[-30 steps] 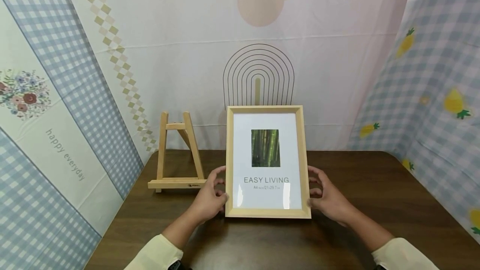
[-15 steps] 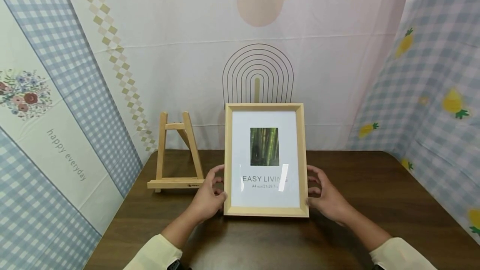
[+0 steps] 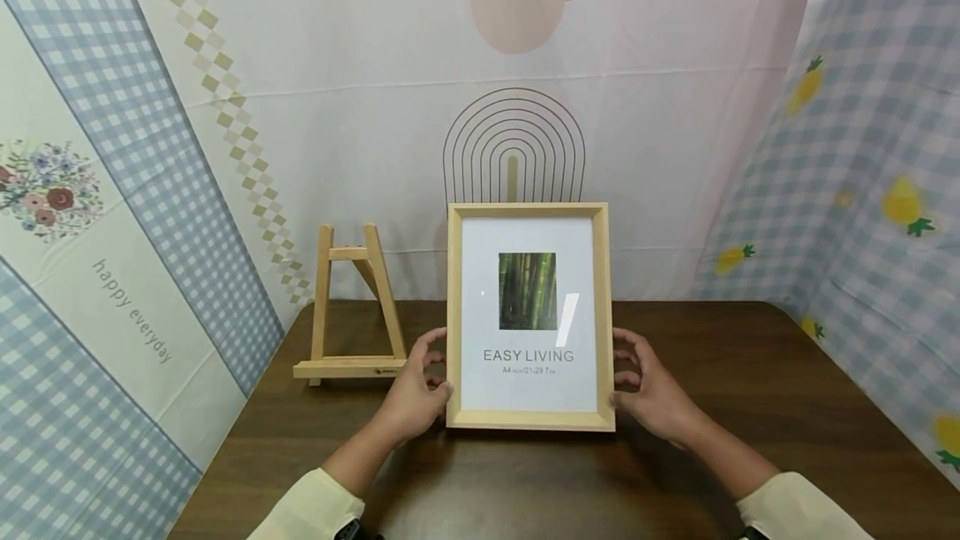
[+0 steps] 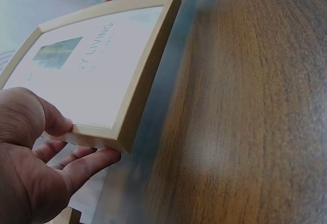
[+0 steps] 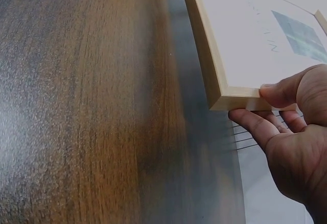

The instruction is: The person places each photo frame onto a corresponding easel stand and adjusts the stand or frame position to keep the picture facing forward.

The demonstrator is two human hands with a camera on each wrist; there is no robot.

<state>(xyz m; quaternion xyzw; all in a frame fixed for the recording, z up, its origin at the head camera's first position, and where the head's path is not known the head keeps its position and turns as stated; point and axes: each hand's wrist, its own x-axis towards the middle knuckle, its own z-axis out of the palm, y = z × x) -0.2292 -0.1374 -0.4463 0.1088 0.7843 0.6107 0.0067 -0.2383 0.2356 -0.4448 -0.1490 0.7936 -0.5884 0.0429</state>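
Observation:
A light wooden picture frame (image 3: pixel 529 420) with a white insert and a small bamboo picture stands upright, facing the head camera, over the dark table. The left hand (image 3: pixel 417 394) grips its left side low down; in the left wrist view that hand (image 4: pixel 38 152) has its thumb on the front border and fingers along the side edge. On the opposite side the right hand (image 3: pixel 654 394) grips it the same way, thumb in front, as the right wrist view shows for this hand (image 5: pixel 291 132). The frame's back is hidden.
A small wooden easel (image 3: pixel 349 367) stands on the table (image 3: pixel 750 407) left of the frame, close to the left hand. Patterned cloths hang behind (image 3: pixel 337 140) and at both sides, with blue checks on the left and right ones.
The picture frame has risen very slightly and tilted a little more upright, and the glare on its front has shifted. Both hands keep their grip.

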